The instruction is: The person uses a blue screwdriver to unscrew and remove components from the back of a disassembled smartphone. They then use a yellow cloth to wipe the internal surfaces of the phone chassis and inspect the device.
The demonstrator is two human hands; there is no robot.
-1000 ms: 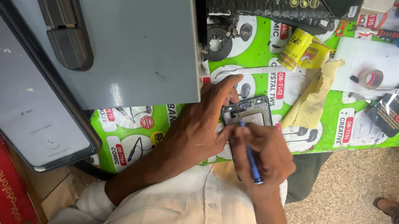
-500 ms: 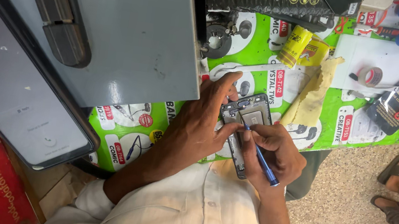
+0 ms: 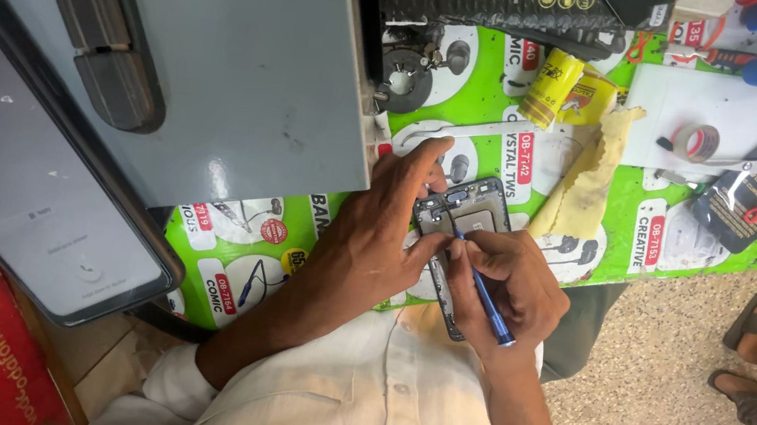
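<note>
Green bench mat (image 3: 475, 88); left hand (image 3: 385, 233) clutching half-hidden opened phone (image 3: 468, 210), right hand (image 3: 511, 285) pinching blue tool (image 3: 485, 297).

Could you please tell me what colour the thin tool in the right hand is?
Blue: the thin screwdriver-like tool in the right hand, seen in the head view.
</note>
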